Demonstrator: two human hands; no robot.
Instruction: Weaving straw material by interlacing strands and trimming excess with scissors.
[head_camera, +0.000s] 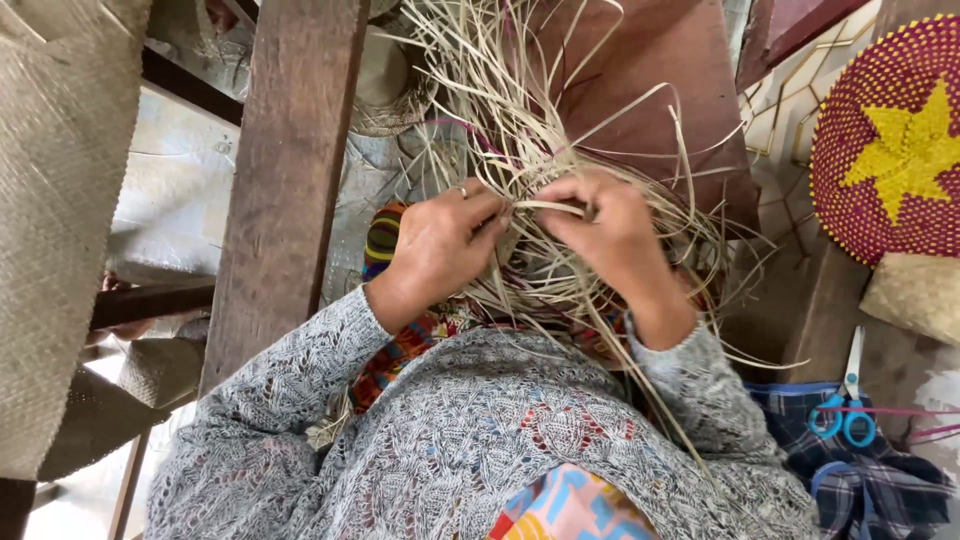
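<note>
Grey knit sleeves (480, 440); left hand (440, 245) at 9 o'clock, right hand (610, 235) at 3, fingers of both pinching one pale straw strip (548, 207) lying crosswise between them, amid loose straw strands (500, 90)

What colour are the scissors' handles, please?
Blue, on the scissors at lower right; head view shows them best.

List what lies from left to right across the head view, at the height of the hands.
Tan woven mat → brown wooden beam → left hand → pale straw strips pinched between both hands → right hand → round red woven tray with a yellow star.
</note>
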